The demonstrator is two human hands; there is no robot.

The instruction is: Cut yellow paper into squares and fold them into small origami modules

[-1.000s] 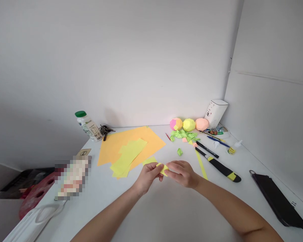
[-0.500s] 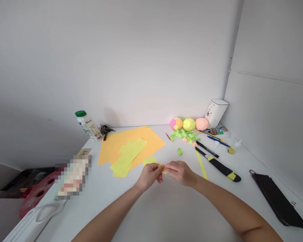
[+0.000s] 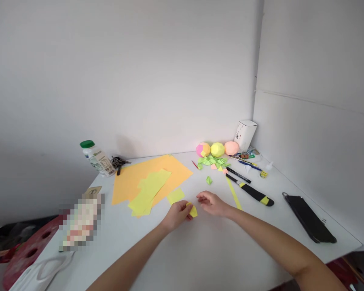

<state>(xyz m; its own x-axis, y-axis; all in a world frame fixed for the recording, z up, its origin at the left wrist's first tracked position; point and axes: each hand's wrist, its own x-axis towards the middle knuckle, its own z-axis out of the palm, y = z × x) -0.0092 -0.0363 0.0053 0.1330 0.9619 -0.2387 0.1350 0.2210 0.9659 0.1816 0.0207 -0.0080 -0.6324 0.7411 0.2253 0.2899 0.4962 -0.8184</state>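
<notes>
My left hand (image 3: 178,214) pinches a small folded yellow paper piece (image 3: 193,210) just above the white table (image 3: 200,250). My right hand (image 3: 211,203) hovers a little to the right of the piece, fingers loosely curled and apart, holding nothing. A loose yellow paper square (image 3: 175,196) lies just beyond my left hand. A single green folded piece (image 3: 209,180) sits further back.
An orange sheet (image 3: 157,173) with yellow sheets (image 3: 148,192) on it lies at the left. Three paper balls (image 3: 217,149), a pile of green folded pieces (image 3: 212,161), pens, a utility knife (image 3: 251,192), a yellow strip (image 3: 233,193), a phone (image 3: 309,217), a bottle (image 3: 97,158) and keys (image 3: 118,163) surround them.
My right hand has let go of the yellow piece and drawn slightly away; the left hand keeps it. The camera has shifted, so everything sits a little further left.
</notes>
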